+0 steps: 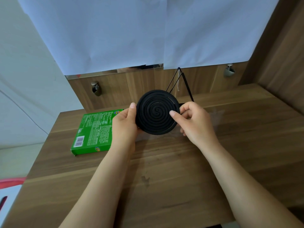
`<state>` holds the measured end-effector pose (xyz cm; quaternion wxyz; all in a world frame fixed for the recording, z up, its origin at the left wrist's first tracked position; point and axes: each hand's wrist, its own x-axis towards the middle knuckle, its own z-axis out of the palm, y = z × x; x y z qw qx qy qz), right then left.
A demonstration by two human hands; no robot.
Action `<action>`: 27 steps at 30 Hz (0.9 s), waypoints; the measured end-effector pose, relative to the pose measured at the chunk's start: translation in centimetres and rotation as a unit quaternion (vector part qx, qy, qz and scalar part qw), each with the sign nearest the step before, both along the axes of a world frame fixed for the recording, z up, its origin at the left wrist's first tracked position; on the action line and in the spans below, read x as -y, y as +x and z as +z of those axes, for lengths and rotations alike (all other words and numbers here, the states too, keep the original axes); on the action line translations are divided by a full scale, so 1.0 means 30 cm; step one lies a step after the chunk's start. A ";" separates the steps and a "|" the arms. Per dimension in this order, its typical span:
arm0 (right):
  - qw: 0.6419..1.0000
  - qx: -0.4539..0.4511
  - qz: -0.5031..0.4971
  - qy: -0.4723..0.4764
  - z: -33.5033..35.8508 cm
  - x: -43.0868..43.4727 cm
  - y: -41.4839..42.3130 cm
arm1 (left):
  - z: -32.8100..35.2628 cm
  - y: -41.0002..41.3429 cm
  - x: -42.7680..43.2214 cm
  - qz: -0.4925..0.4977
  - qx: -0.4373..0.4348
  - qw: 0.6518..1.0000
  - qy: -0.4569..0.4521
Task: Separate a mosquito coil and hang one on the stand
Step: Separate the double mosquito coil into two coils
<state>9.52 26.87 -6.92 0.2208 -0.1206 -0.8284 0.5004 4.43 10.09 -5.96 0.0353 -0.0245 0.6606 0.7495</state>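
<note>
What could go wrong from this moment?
Both hands, left and right, pinch the black double coil at its rims in mid-air; prying the still-nested spirals apart may snap one. Dropped pieces would hit the table. The wire stand behind could be knocked over.

Soft, even, fairly bright light falls from above and ahead, so the left hand point(125, 120) and right hand point(195, 122) cast only faint, diffuse shadows onto the brown wood-grain tabletop point(172, 170) just beneath them. Focus is sharp around the hands. Beyond them, towards the frame edges, wide-angle distortion bends straight lines, and detail softens.
</note>
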 end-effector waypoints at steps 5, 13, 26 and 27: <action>1.000 0.007 -0.018 0.000 0.003 -0.001 0.000 | -0.005 -0.006 -0.004 -0.026 0.005 1.000 0.007; 0.986 0.010 0.007 -0.169 0.007 0.011 -0.004 | -0.022 0.011 -0.015 -0.089 0.009 0.996 0.022; 0.997 0.001 -0.034 -0.064 -0.005 0.019 -0.008 | -0.015 0.013 -0.016 -0.152 -0.008 0.988 0.024; 0.997 0.004 -0.035 -0.062 -0.006 0.019 -0.007 | -0.011 0.013 -0.018 -0.162 0.005 0.986 0.034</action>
